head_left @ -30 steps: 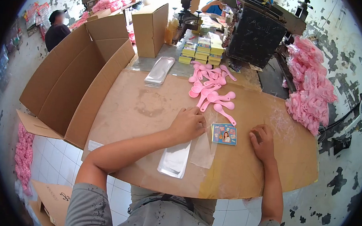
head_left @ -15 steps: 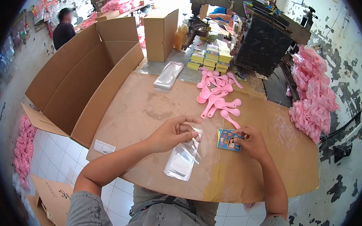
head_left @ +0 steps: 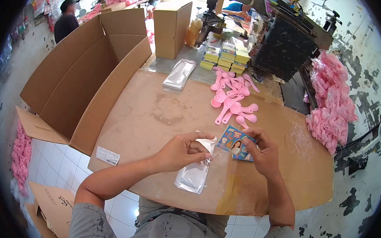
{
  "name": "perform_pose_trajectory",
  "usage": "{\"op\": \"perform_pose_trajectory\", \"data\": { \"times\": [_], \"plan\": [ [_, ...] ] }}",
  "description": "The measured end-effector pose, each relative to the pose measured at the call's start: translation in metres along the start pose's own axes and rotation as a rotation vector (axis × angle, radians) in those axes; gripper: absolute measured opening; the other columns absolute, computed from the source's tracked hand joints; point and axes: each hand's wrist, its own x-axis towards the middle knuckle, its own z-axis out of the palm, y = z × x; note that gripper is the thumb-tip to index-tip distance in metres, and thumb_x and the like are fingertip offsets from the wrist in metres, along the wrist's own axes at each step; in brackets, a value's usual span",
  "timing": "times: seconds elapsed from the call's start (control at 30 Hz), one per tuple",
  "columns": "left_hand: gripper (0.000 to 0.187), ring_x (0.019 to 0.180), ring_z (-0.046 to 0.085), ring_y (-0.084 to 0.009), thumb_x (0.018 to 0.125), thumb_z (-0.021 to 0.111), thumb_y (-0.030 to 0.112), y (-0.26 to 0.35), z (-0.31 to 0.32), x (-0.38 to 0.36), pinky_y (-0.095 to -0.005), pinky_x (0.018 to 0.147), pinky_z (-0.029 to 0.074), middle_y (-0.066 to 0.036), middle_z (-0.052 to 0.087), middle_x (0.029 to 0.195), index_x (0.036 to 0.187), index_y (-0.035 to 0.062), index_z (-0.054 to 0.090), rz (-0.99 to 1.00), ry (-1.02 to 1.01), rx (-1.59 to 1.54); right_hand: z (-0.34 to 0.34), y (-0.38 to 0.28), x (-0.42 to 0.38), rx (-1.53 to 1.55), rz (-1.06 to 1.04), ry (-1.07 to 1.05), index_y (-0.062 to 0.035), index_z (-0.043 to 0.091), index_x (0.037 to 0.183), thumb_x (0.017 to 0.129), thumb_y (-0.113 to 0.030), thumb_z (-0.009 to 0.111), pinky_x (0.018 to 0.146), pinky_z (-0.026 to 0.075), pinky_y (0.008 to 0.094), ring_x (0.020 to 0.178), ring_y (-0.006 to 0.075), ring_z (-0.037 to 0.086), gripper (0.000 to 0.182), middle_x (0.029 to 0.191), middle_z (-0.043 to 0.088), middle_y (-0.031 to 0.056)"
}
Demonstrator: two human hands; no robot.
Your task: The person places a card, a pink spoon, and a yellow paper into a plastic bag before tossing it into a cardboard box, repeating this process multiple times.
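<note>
My left hand (head_left: 181, 152) pinches the mouth of a clear plastic bag (head_left: 209, 143) between thumb and fingers. Beneath it, a small pile of clear bags (head_left: 191, 180) lies on the cardboard-covered table. My right hand (head_left: 264, 154) grips a blue printed card (head_left: 232, 139), tilted and lifted, its left corner close to the bag's opening. Under that card, more blue cards (head_left: 242, 158) rest on the table. Just beyond my right hand lies a loose heap of pink plastic scoops (head_left: 231, 104).
A large open carton (head_left: 83, 76) stands at the left. Farther back are another pile of clear bags (head_left: 179, 74), stacked cards (head_left: 226, 56) and an upright cardboard box (head_left: 171, 32). Bagged pink items (head_left: 329, 104) hang at the right, beside a dark machine (head_left: 284, 46). A person (head_left: 66, 22) is at the far left.
My right hand has lifted a card off the small stack and brought it left toward the bag. My left hand still holds the bag, its mouth now spread wider.
</note>
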Motion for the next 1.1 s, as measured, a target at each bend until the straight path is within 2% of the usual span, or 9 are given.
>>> {"op": "perform_pose_trajectory", "data": {
  "times": [0.13, 0.33, 0.43, 0.53, 0.73, 0.83, 0.93, 1.03, 1.1],
  "plan": [
    [0.049, 0.096, 0.074, -0.0143, 0.104, 0.065, 0.007, -0.007, -0.002, -0.001, -0.0299, 0.084, 0.061, -0.014, 0.078, 0.104, 0.149, -0.0015, 0.048, 0.014, 0.005, 0.06, 0.007, 0.017, -0.003, 0.042, -0.115, -0.005, 0.0004, 0.071, 0.12, 0.098, -0.003, 0.07, 0.079, 0.052, 0.0287, 0.093, 0.0124, 0.065, 0.022, 0.103, 0.069, 0.0048],
    [0.051, 0.094, 0.076, -0.0161, 0.103, 0.065, 0.007, -0.012, 0.005, -0.003, -0.0307, 0.082, 0.061, -0.014, 0.079, 0.105, 0.151, 0.0039, 0.05, 0.126, -0.002, 0.317, 0.012, 0.019, -0.003, -0.25, -0.289, -0.313, -0.0019, 0.067, 0.131, 0.095, 0.001, 0.072, 0.079, 0.053, 0.0267, 0.091, 0.0111, 0.063, 0.037, 0.105, 0.067, 0.0042],
    [0.05, 0.098, 0.074, -0.0153, 0.103, 0.064, 0.004, -0.008, 0.007, -0.005, -0.0299, 0.087, 0.06, -0.015, 0.078, 0.11, 0.151, 0.0027, 0.049, 0.065, -0.047, 0.424, 0.031, 0.021, -0.014, -0.037, 0.021, -0.207, -0.005, 0.068, 0.131, 0.095, -0.005, 0.075, 0.074, 0.051, 0.0279, 0.091, 0.0117, 0.064, 0.037, 0.105, 0.069, 0.0048],
    [0.049, 0.101, 0.073, -0.0152, 0.103, 0.063, 0.001, -0.015, 0.009, -0.006, -0.0289, 0.087, 0.06, -0.015, 0.076, 0.112, 0.15, 0.0021, 0.049, 0.067, 0.023, 0.302, 0.041, 0.028, -0.017, 0.229, 0.077, -0.027, -0.0058, 0.066, 0.134, 0.094, -0.009, 0.077, 0.074, 0.052, 0.0267, 0.089, 0.0104, 0.065, 0.041, 0.104, 0.07, 0.0037],
    [0.046, 0.109, 0.07, -0.0153, 0.104, 0.061, -0.001, -0.027, 0.006, -0.004, -0.0283, 0.09, 0.06, -0.015, 0.073, 0.116, 0.149, 0.0009, 0.049, 0.097, 0.083, 0.139, 0.041, 0.015, -0.017, -0.207, -0.114, -0.341, -0.0021, 0.073, 0.117, 0.092, -0.009, 0.078, 0.074, 0.054, 0.0269, 0.085, 0.0134, 0.068, 0.027, 0.097, 0.071, 0.007],
    [0.047, 0.096, 0.074, -0.0146, 0.104, 0.063, 0.003, -0.033, 0.008, -0.002, -0.0261, 0.082, 0.061, -0.014, 0.076, 0.106, 0.149, 0.0012, 0.048, 0.172, 0.112, 0.146, 0.041, 0.017, -0.017, -0.198, -0.003, -0.336, -0.0015, 0.076, 0.111, 0.092, -0.007, 0.077, 0.073, 0.053, 0.0272, 0.082, 0.0171, 0.067, 0.021, 0.1, 0.069, 0.0091],
    [0.046, 0.108, 0.07, -0.0145, 0.104, 0.061, 0.0, -0.022, 0.012, -0.008, -0.0286, 0.091, 0.059, -0.015, 0.073, 0.117, 0.148, -0.0012, 0.048, 0.062, 0.041, 0.061, 0.037, 0.025, -0.012, -0.211, -0.13, -0.193, -0.0026, 0.076, 0.112, 0.091, -0.006, 0.076, 0.075, 0.054, 0.0286, 0.088, 0.0181, 0.068, 0.021, 0.107, 0.068, 0.0105],
    [0.044, 0.1, 0.073, -0.0142, 0.104, 0.064, 0.007, -0.026, 0.008, -0.008, -0.027, 0.084, 0.06, -0.014, 0.076, 0.111, 0.146, -0.0002, 0.052, 0.072, 0.014, 0.222, 0.026, 0.015, -0.002, -0.239, -0.307, -0.42, -0.0019, 0.076, 0.111, 0.089, -0.007, 0.076, 0.08, 0.054, 0.0322, 0.094, 0.0224, 0.068, 0.022, 0.111, 0.068, 0.0128],
    [0.042, 0.103, 0.071, -0.0134, 0.105, 0.063, 0.006, -0.027, 0.008, -0.006, -0.0278, 0.087, 0.059, -0.012, 0.075, 0.113, 0.145, -0.0006, 0.053, 0.018, 0.01, 0.093, 0.002, 0.02, 0.016, -0.371, -0.274, -0.21, -0.0017, 0.076, 0.111, 0.089, -0.009, 0.076, 0.083, 0.054, 0.0352, 0.095, 0.0258, 0.068, 0.023, 0.113, 0.068, 0.0141]
  ]
}}
